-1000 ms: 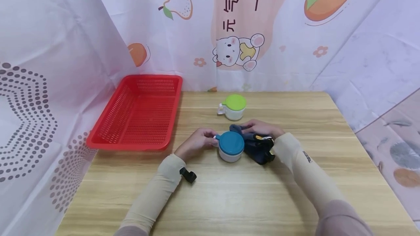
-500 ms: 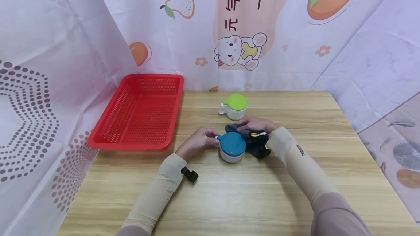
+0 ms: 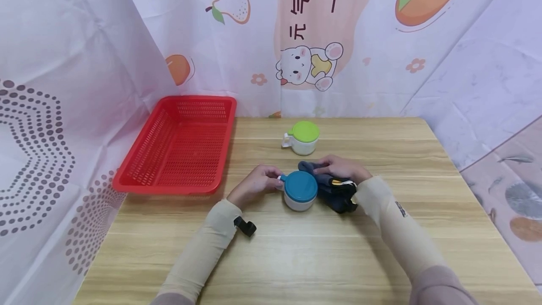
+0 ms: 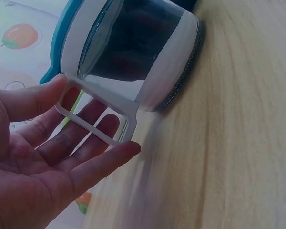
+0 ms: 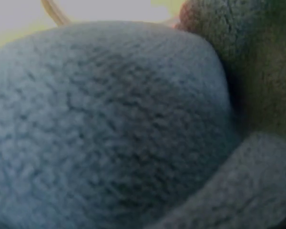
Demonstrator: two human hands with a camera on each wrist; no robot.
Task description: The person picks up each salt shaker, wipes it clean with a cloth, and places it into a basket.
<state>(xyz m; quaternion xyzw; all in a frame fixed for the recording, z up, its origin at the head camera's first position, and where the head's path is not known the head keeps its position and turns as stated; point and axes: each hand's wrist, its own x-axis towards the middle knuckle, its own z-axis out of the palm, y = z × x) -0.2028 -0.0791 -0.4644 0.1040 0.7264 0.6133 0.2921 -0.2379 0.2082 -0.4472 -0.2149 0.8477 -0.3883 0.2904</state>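
Observation:
A seasoning jar [image 3: 300, 186] with a blue lid and white base stands upright on the wooden table. My left hand [image 3: 258, 183] pinches its white handle [image 4: 93, 129]; in the left wrist view the thumb lies by the lid and the other fingers behind the handle. That view also shows the jar's see-through wall [image 4: 136, 40]. My right hand [image 3: 340, 167] grips a bunched dark blue cloth [image 3: 334, 196] against the jar's right side, its fingers partly hidden in the folds. The fuzzy cloth [image 5: 105, 124] fills most of the right wrist view, hiding the fingers there.
Behind stands a similar, white jar with a green lid [image 3: 305, 138], its handle pointing left. A red plastic basket [image 3: 224, 154] sits at the table's left rear. A printed curtain [image 3: 254, 46] hangs along the back edge.
My right hand has moved the cloth leftward behind the blue-lidded jar, then back to its right side. The left hand keeps its hold on the handle, and the jar stays nearly in place.

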